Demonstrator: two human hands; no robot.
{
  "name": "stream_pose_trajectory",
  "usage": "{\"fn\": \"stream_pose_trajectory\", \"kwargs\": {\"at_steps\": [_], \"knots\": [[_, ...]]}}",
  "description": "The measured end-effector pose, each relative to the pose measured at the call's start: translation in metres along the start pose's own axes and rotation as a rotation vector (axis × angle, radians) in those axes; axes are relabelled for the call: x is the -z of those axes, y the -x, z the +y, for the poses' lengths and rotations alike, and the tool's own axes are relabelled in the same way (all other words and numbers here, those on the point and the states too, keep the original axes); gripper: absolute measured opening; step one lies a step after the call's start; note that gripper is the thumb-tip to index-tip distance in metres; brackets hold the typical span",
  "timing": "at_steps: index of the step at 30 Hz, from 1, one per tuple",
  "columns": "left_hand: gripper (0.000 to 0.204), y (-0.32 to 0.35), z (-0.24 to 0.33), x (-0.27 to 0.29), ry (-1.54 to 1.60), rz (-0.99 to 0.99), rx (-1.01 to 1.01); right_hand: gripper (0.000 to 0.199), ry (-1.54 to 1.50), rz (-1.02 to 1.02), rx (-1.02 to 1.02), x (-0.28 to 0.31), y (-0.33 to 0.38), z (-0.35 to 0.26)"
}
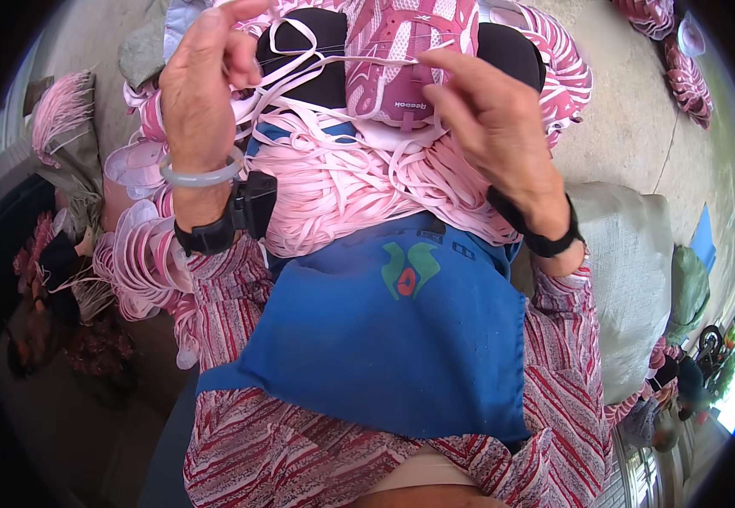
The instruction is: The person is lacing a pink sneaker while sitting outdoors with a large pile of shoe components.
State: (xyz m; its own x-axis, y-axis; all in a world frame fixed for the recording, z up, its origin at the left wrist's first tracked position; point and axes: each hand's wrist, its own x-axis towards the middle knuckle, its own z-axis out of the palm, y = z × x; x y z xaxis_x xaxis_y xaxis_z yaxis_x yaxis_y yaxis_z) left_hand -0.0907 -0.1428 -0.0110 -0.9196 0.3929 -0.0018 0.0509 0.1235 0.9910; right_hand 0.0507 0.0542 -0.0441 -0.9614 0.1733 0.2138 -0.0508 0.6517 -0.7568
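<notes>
The left hand (202,80) is raised at the upper left, its fingers curled and pinching a pale pink lace (300,59) that loops away toward the middle; the right hand (486,114) is up at the centre right, thumb and forefinger pressed together on the same lace where it reaches the shoe upper (410,51); that shoe upper, pink and white with a mesh pattern, sits at the top centre between the two hands, resting over the person's black-clad knees (511,51); below it a thick heap of loose pink laces (359,186) lies in the lap, spilling onto a blue cloth (384,330) spread like an apron over striped red and white clothing; the left wrist carries a pale bangle (202,176) and a black wrist strap with a small black box (253,203); the right wrist has a black band (545,233); to the left, beside the left forearm, a stack of more pink and white shoe uppers (135,254) leans against the leg, with a bundle of pink laces (58,106) further out; to the right a grey woven sack (630,279) stands just beside the right arm, its contents not visible; at the top right, well apart on the concrete floor (630,110), lies another pile of pink uppers (685,76)
</notes>
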Motion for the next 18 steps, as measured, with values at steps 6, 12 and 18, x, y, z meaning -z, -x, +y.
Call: {"fn": "stream_pose_trajectory", "kwargs": {"at_steps": [6,12,18], "knots": [[0.043,0.011,0.000,0.023,-0.223,0.104,-0.075,0.021,0.403,0.034,0.140,-0.028,-0.009,0.012],[0.029,0.010,-0.009,0.033,0.203,-0.115,0.190,0.014,-0.259,0.129,-0.240,-0.002,-0.021,0.012],[0.024,0.010,-0.027,0.024,0.276,-0.014,0.064,0.011,-0.840,0.228,-0.635,0.023,-0.015,0.041]]}}
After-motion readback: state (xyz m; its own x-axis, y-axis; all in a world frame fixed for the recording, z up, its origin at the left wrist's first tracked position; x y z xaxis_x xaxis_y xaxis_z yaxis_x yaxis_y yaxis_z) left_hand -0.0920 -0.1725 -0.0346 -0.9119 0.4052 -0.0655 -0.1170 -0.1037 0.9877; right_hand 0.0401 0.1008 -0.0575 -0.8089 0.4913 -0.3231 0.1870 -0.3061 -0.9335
